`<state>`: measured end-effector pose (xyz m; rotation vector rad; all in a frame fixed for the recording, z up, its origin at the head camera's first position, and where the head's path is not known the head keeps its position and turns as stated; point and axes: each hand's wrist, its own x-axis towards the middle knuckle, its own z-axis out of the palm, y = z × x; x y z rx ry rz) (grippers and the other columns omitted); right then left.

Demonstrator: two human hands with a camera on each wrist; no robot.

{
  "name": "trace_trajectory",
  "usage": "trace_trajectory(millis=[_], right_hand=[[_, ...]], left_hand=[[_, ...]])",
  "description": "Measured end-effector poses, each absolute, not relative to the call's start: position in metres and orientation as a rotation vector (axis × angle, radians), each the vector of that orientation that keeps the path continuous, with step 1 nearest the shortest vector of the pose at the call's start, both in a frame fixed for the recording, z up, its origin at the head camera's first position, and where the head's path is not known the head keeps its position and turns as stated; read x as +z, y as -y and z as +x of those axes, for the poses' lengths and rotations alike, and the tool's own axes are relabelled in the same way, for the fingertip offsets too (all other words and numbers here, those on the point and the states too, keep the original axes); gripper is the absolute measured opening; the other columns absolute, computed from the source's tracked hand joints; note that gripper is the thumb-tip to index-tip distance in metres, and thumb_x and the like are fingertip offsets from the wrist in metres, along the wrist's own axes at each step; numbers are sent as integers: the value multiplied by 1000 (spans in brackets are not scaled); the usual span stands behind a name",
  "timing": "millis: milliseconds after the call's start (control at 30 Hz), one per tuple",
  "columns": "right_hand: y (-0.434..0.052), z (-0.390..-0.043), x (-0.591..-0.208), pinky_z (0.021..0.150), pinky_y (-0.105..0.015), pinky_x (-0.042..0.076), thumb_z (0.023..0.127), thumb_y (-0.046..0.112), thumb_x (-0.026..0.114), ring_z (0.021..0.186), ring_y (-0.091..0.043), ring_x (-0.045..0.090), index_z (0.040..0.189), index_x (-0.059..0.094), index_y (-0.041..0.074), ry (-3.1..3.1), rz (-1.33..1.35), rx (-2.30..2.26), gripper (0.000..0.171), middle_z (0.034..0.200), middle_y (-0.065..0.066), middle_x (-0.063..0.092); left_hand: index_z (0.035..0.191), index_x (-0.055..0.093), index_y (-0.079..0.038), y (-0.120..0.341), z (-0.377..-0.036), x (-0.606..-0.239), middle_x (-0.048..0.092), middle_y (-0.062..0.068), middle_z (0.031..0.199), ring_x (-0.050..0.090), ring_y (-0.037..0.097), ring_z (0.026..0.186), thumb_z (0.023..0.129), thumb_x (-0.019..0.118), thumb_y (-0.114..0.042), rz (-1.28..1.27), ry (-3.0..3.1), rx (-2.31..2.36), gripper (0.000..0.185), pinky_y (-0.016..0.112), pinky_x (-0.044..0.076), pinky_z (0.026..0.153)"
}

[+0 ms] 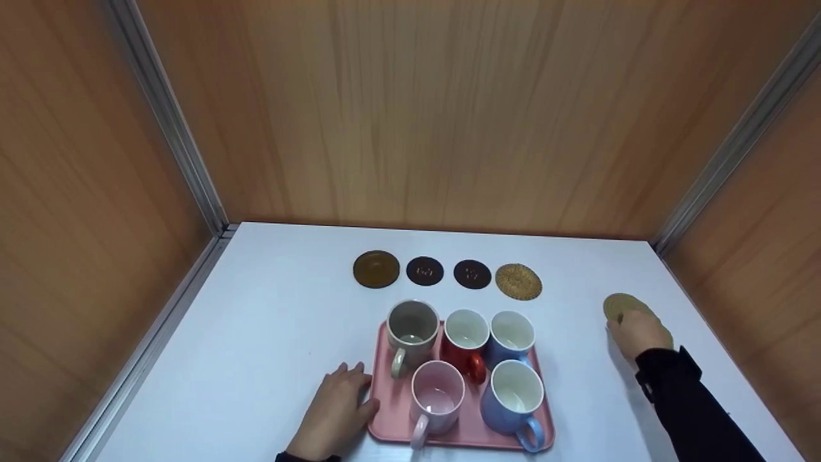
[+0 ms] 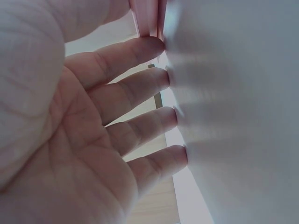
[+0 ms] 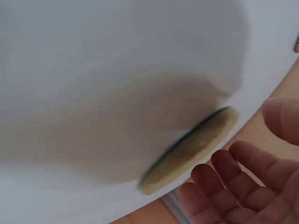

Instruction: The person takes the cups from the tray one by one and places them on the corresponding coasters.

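Observation:
My left hand [image 1: 337, 407] rests on the white table with its fingers spread, at the left edge of a pink tray [image 1: 392, 423]. In the left wrist view its fingertips [image 2: 170, 116] meet the table and the index fingertip is by the tray's rim. Five-fingered and loosely bent, my right hand [image 1: 638, 330] hovers over a yellowish round coaster [image 1: 619, 305] at the right. The right wrist view shows this coaster [image 3: 191, 151] flat on the table, with the fingers beside it and the thumb apart. From above, the hand hides part of it.
On the tray stand a grey mug [image 1: 410, 327], a red mug [image 1: 462, 343], a pink mug [image 1: 439, 391] and two blue mugs [image 1: 512, 337]. Behind it lie a brown coaster [image 1: 376, 269], two dark coasters [image 1: 424, 271] and a woven golden coaster [image 1: 518, 282]. Wooden panels [image 1: 410, 115] enclose the table.

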<state>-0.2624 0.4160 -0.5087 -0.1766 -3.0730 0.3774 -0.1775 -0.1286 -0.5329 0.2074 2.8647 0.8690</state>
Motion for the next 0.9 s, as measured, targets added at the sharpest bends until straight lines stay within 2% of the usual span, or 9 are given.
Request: trace_trajectory(millis=[100,200,400,467,533,667,833,900], right_hand=[[-420,-258,-512,59,-44,53,97,24,55,73,-35,64,89,66,-5,3109,-127,332,32,83,-25,65],[-419,-258,-512,66,-51,55,96,23,56,80,-41,65,105,66,-9,3124,-63,270,34,93,-31,66],[-416,-257,-511,61,-49,54,96,27,57,73,-38,64,94,67,-8,3203,-70,194,36,84,-27,65],[-416,-256,-510,65,-52,55,96,32,57,78,-43,65,100,66,-12,3242,-71,168,46,89,-32,65],[-416,-257,-508,73,-56,55,96,41,57,89,-49,64,110,62,-17,3287,-76,139,60,101,-38,64],[-416,-258,-502,86,-61,52,88,60,62,106,-53,59,123,53,-21,3398,-100,122,89,119,-42,58],[-413,-258,-494,87,-58,52,73,67,75,98,-44,61,120,53,-21,3492,-82,156,102,113,-38,61],[-410,-258,-492,90,-59,51,68,68,78,101,-46,60,121,52,-22,3507,-91,153,107,117,-40,59]], left_hand=[[117,71,-11,129,-177,-534,58,21,139,42,47,139,85,75,-34,196,-2869,868,40,69,27,113],[117,70,-10,130,-177,-534,58,21,139,42,47,139,85,75,-34,193,-2873,868,40,68,27,114],[117,70,-9,130,-176,-534,58,22,139,43,47,138,86,74,-33,224,-2867,884,40,68,28,113],[117,71,-9,130,-176,-533,59,21,138,44,47,138,86,74,-32,230,-2879,882,39,69,29,113],[116,71,-10,129,-177,-533,60,21,138,44,47,138,85,75,-32,228,-2887,879,39,69,29,112],[117,71,-11,126,-177,-533,60,20,137,44,46,138,84,76,-32,202,-2885,870,39,69,29,112],[118,71,-11,126,-176,-534,60,20,137,44,46,138,85,75,-32,190,-2875,862,39,68,29,113],[117,71,-11,126,-176,-534,60,20,138,44,46,138,85,75,-32,189,-2875,866,39,68,29,113]])
